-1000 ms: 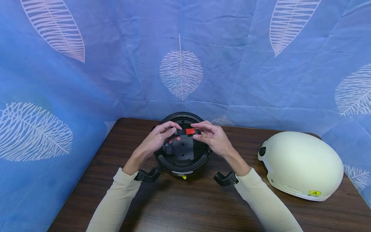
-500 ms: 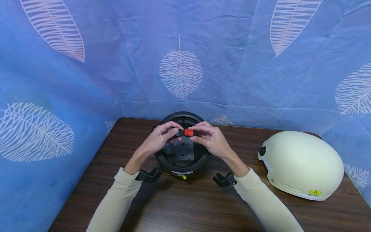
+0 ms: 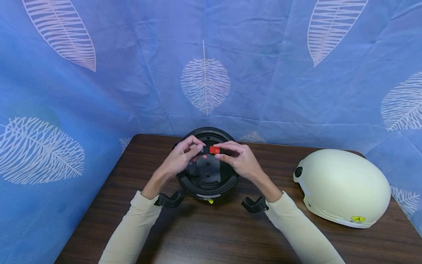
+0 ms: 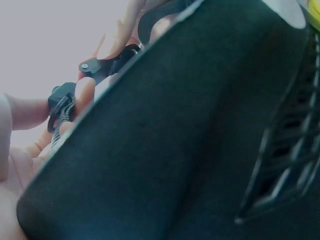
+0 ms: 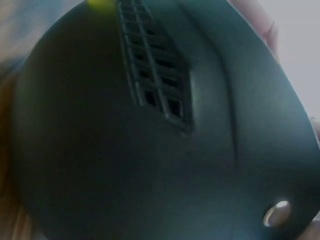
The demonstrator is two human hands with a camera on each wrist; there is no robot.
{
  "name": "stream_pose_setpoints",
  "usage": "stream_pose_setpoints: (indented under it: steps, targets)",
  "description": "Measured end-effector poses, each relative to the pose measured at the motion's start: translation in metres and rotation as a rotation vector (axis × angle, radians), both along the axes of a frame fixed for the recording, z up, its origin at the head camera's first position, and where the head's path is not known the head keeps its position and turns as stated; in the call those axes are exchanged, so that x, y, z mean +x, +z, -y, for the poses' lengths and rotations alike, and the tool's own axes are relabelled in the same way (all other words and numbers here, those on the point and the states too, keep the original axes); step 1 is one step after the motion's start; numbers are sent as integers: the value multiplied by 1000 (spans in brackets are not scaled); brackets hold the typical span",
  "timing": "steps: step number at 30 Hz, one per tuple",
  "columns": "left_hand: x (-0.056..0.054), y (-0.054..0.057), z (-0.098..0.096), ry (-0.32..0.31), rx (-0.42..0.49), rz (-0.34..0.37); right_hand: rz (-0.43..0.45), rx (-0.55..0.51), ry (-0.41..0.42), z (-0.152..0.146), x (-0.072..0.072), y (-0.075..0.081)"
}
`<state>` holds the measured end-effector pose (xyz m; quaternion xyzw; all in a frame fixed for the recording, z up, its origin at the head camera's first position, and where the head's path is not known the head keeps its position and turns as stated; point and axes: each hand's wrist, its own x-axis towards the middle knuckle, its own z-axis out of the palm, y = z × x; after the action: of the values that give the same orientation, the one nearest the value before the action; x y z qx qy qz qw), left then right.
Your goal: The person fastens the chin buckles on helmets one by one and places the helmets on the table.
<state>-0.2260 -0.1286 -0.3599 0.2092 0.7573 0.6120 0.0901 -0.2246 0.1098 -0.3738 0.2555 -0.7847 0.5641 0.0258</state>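
Note:
A black helmet (image 3: 207,189) lies upside down on the table, its padded inside facing up. Over its opening, my left hand (image 3: 176,158) pinches the black half of a chin-strap buckle (image 3: 206,150). Opposite it, my right hand (image 3: 243,157) grips the red-topped buckle half (image 3: 214,150) between thumb and fingers. The halves face each other end to end. From the left wrist, a narrow gap shows between the left buckle piece (image 4: 62,95) and the right piece (image 4: 100,69), with a ribbed strap (image 4: 165,12) above. The helmet shell (image 5: 100,160) fills most of the right wrist view, hiding the buckle there.
A cream helmet (image 3: 343,187) with a yellow round sticker sits on the right of the dark wood table (image 3: 211,234). Blue leaf-print cloth (image 3: 151,73) hangs behind and at the sides. A yellow tab (image 3: 210,201) sticks out from the black helmet's near rim.
My right hand has shifted slightly left with the red-topped buckle half, bringing it nearer the black half. My left hand and both helmets stay almost where they were.

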Motion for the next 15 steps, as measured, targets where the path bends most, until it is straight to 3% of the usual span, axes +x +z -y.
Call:
stream_pose_setpoints:
  steps: [5,15]
  targets:
    - [0,-1,-2,-3,18,-18,44,58,-32,-2,1,0]
    - [-2,-4,-2,13,39,-25,68,31,-30,0,2,-2]
